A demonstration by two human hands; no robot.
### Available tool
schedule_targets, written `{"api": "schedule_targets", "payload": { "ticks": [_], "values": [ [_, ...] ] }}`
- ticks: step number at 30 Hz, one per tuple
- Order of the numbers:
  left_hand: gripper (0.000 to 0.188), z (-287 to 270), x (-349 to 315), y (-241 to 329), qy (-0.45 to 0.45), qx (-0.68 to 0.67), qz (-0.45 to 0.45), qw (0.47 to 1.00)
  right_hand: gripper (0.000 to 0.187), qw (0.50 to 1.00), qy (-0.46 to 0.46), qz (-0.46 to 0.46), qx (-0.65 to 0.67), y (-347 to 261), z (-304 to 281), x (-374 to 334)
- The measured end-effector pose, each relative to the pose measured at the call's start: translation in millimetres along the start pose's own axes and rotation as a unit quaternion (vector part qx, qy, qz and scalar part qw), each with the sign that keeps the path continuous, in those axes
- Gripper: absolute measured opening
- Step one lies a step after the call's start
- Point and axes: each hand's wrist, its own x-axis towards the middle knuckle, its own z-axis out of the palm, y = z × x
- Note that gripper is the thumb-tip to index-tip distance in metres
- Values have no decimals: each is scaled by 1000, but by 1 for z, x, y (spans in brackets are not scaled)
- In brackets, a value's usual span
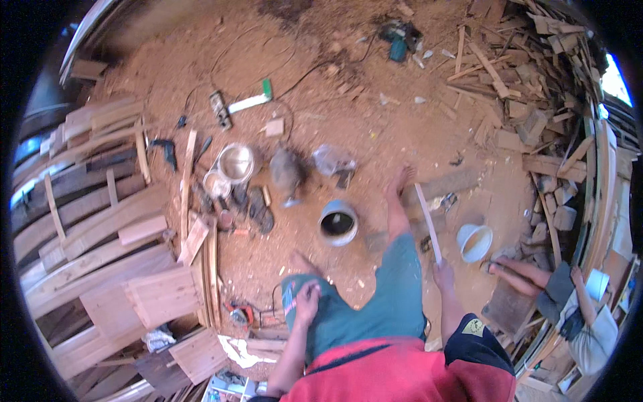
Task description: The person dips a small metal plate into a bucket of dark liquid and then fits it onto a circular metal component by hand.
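— Right hand (pixel 443 273)?
— Closed round the lower end of a thin wooden slat (pixel 429 224). Held off the ground, tilted up and away over the right leg, top end near the foot.

— Left hand (pixel 307 299)?
— Resting on the left knee, fingers curled loosely, holding nothing as far as can be seen.

— Any sign of work on the slat?
— Hard to tell. Looks plain and pale along its length; too thin in the view to make out cuts or marks. Not laid against anything, not joined to anything.

— Tools?
— None in either hand. Orange power saw (pixel 238 313) down on the sawdust just left of the left knee, untouched. Teal drill (pixel 398 43) well apart at the far side, cable trailing.

— Around the legs?
— Blue-rimmed bucket (pixel 337 208) between the feet, dark inside. White bucket (pixel 463 236) just right of the slat. Metal bowl (pixel 236 149) and a pair of sandals (pixel 260 208) further left.

— Anyone else?
— A co-worker's hand (pixel 499 268) at the right, pressed down on a dark board (pixel 509 305), near the white bucket.

— So, how far along?
— Judging by this: slat picked up and in hand, nothing more shown as done. Stacked planks (pixel 100 221) at the left and the scrap heap (pixel 529 100) at the upper right lying as they are.
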Motion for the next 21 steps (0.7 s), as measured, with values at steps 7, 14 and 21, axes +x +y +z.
{"api": "schedule_targets", "payload": {
  "ticks": [7,14,21],
  "values": [
    [23,-175,-77,-123,53,-64,-51,995,33,990,-91,87,-64,12,69,-212],
    [23,-273,-112,-245,90,155,-79,981,37,981,-183,57,-28,-68,115,-297],
    [21,-222,-85,-206,52,39,-95,993,42,976,-196,-87,27,-118,253,-242]
  ]
}}
